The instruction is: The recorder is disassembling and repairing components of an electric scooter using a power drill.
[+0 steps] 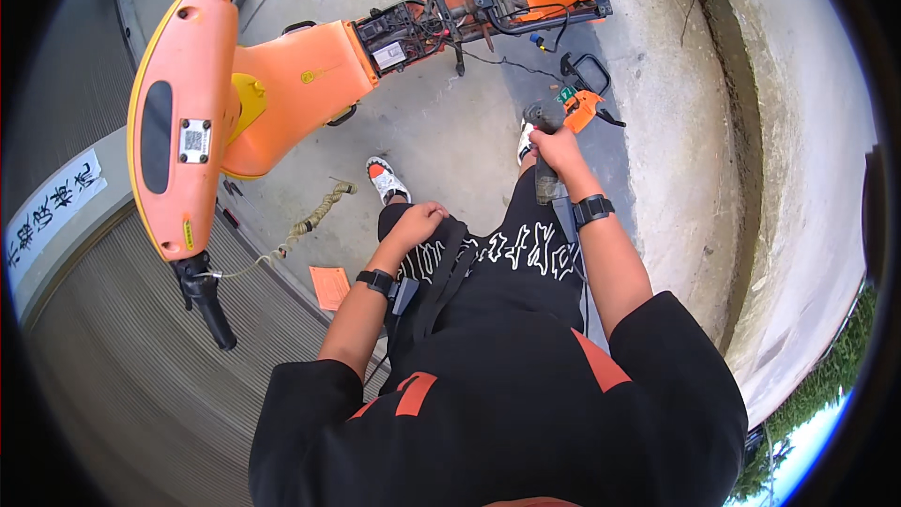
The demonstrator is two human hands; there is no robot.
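My right hand (557, 145) is closed round a dark grey tool (545, 178) that looks like a power drill, held upright in front of my right leg. My left hand (420, 222) rests by my left thigh, fingers curled on the black fabric of my shorts (507, 286). Ahead of me an orange and yellow scooter (300, 75) lies across the upper left, its inner frame and wiring exposed. Just beyond the tool is a loose orange plastic part (584, 115) with a black bracket.
A coiled beige cord (319, 216) hangs near the handlebar. An orange sheet (330, 288) lies on the concrete (446, 141) left of me. A ribbed grey shutter (141, 347) runs along the left. A gutter (746, 188) borders the right, and a metal T-shaped tool (262, 5) lies beyond the scooter.
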